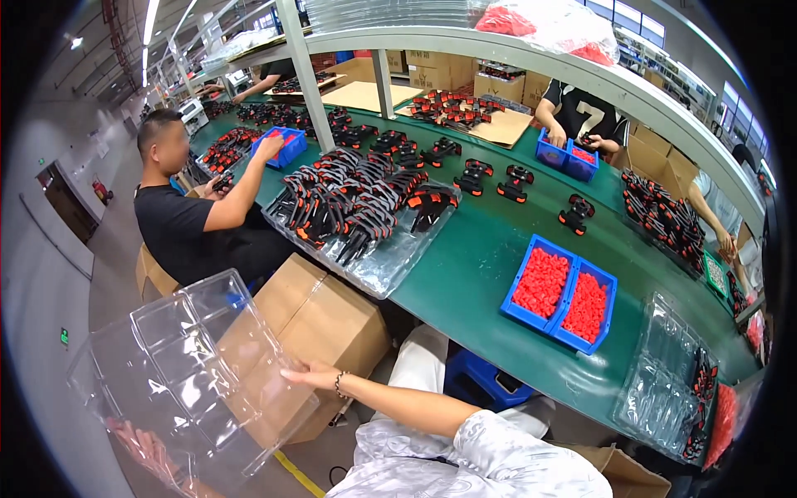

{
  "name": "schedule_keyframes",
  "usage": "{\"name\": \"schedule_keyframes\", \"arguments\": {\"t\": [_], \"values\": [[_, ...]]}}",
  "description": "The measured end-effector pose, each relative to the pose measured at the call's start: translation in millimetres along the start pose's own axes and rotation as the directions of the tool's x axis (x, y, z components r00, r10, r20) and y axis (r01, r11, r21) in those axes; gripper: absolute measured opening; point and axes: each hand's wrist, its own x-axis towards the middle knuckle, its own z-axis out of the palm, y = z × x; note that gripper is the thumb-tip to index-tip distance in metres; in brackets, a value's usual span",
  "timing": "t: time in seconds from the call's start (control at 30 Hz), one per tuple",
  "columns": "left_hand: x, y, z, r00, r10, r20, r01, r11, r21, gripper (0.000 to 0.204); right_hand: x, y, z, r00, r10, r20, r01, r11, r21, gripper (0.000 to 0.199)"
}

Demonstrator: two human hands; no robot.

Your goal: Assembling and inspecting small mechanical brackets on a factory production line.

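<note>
A clear plastic blister tray with moulded compartments is held up at the lower left, tilted over a cardboard box. My right hand, with a beaded bracelet at its wrist, pinches the tray's right edge. Seen through the clear plastic, my left hand grips the lower left side of the tray, its fingers partly blurred by the sheet. On the bench ahead, another clear tray carries a heap of black, grey and orange-red parts.
Two joined blue bins of small red pieces stand on the green bench. More trays lie at the right. A co-worker in black sits at the left; another person works across the bench. A metal post rises from the bench.
</note>
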Motion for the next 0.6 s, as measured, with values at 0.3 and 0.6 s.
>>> {"name": "schedule_keyframes", "arguments": {"t": [0.3,0.6], "values": [[-51.3,-12.0,114.5,0.966,-0.195,-0.171,0.182,0.979,-0.087,0.032,-54.7,-159.9,-103.9,0.871,-0.399,-0.287,0.337,0.910,-0.243,0.035],[-44.1,-33.1,210.8,0.983,-0.131,-0.131,0.164,0.943,0.291,0.035,-42.2,-267.6,-394.1,0.822,-0.377,-0.426,-0.228,0.468,-0.854,0.053]]}}
